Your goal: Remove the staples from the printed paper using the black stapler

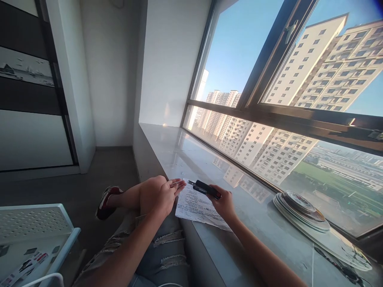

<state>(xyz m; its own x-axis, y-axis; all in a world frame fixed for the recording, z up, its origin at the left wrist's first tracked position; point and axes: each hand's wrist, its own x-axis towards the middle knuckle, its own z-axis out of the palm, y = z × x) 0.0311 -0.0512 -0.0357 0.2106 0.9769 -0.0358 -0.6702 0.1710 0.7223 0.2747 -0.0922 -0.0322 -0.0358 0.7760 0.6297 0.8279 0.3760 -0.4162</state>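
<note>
My right hand [225,201] is wrapped around a black stapler [206,189], which points left with its metal end toward my other hand. Fingers closed, my left hand [170,193] pinches a thin, light strip [177,182] too small to make out well. It is held just left of the stapler's tip, with a small space between them. Beneath both, printed paper sheets [197,207] lie on the window sill, their lower edge a little crumpled. My right hand covers part of the sheets.
A stack of plates [302,215] stands on the sill [209,243] at the right, with dark-handled scissors [344,271] in front. A white perforated basket [36,215] is at lower left. The window [269,111] runs along the right side. My bent knee [152,195] touches the sill's edge.
</note>
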